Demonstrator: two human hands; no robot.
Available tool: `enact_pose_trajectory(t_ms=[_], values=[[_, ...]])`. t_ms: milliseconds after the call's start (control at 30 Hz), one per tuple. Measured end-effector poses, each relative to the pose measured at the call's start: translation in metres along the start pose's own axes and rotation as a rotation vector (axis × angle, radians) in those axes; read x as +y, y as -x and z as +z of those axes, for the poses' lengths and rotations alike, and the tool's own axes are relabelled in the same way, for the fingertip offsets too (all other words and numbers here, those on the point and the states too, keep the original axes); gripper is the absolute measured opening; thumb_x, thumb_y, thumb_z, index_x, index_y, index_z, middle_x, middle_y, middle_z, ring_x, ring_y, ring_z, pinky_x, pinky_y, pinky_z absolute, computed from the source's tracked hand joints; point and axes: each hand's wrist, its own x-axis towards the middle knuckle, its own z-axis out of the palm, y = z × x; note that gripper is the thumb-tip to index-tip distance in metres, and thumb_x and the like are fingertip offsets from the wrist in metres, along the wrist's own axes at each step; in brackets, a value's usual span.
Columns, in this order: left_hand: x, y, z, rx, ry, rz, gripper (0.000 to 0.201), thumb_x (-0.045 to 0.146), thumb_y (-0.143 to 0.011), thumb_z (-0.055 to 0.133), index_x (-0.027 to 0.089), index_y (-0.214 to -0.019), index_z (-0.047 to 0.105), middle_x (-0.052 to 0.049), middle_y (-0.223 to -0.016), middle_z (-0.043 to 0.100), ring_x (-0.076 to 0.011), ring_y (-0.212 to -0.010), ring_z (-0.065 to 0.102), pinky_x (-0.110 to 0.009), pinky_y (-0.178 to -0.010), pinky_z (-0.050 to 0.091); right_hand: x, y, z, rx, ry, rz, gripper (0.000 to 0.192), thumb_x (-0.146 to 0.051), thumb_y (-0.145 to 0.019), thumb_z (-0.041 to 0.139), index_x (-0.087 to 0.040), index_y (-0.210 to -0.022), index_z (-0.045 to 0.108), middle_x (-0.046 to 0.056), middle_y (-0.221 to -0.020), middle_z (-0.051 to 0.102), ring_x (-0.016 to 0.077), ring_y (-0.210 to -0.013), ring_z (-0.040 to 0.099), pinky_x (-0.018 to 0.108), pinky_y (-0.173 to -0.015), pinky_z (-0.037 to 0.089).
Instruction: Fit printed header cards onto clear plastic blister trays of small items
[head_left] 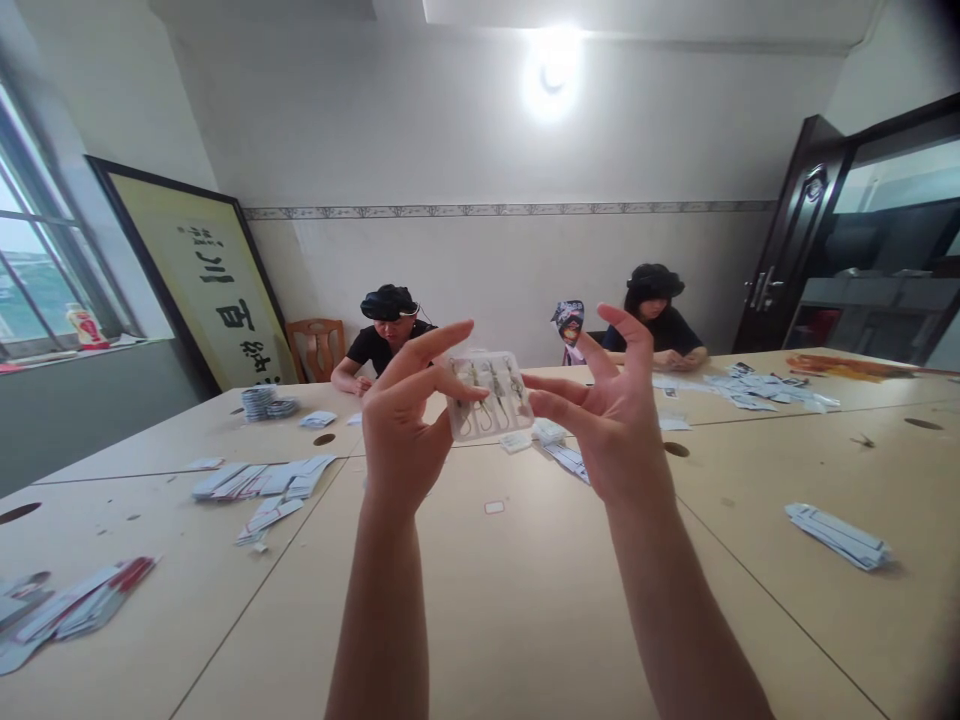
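I hold a small clear plastic packet [489, 394] up at chest height, above the beige table [517, 600]. Inside it lie three metal hooks side by side. My left hand [407, 418] grips the packet's left edge with thumb and fingertips. My right hand [609, 408] touches the right edge with its thumb and fingers, the other fingers spread upward. Both forearms rise from the bottom of the picture.
Stacks of white and blue cards lie scattered: left [259, 485], near left corner [71, 605], right [838, 535], far right [757, 388]. Two people in black sit at the far side [386, 340] [660, 320]. A framed calligraphy panel [202, 280] leans left; a door [795, 230] stands right.
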Motion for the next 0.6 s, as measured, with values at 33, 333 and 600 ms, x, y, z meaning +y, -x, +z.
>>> enact_pose_trajectory(t_ms=[33, 333, 600], values=[[0.0, 0.0, 0.0, -0.007, 0.016, 0.005, 0.02, 0.002, -0.078, 0.077, 0.022, -0.074, 0.075, -0.005, -0.129, 0.068, -0.0268, -0.12, 0.065, -0.045, -0.1, 0.056, 0.001, -0.001, -0.001, 0.003, 0.008, -0.007, 0.094, -0.024, -0.061, 0.093, -0.041, -0.138, 0.04, 0.009, -0.154, 0.044, 0.0218, -0.086, 0.077, 0.04, -0.076, 0.067], [0.006, 0.001, 0.0, -0.091, -0.037, 0.058, 0.029, -0.004, -0.084, 0.064, 0.02, -0.075, 0.076, -0.005, -0.13, 0.068, -0.0237, -0.121, 0.065, -0.039, -0.099, 0.057, 0.005, -0.001, 0.0, -0.039, 0.092, -0.013, 0.099, -0.034, -0.062, 0.094, -0.042, -0.141, 0.034, 0.01, -0.155, 0.043, 0.0207, -0.086, 0.077, 0.039, -0.083, 0.066], [0.016, 0.002, 0.021, -0.292, -0.103, 0.122, 0.039, -0.004, -0.091, 0.048, 0.021, -0.077, 0.075, -0.006, -0.13, 0.067, -0.0194, -0.118, 0.067, -0.035, -0.098, 0.061, 0.009, -0.003, 0.003, -0.004, 0.023, 0.078, 0.104, -0.04, -0.059, 0.094, -0.041, -0.144, 0.033, 0.013, -0.155, 0.044, 0.0221, -0.087, 0.076, 0.04, -0.077, 0.066]])
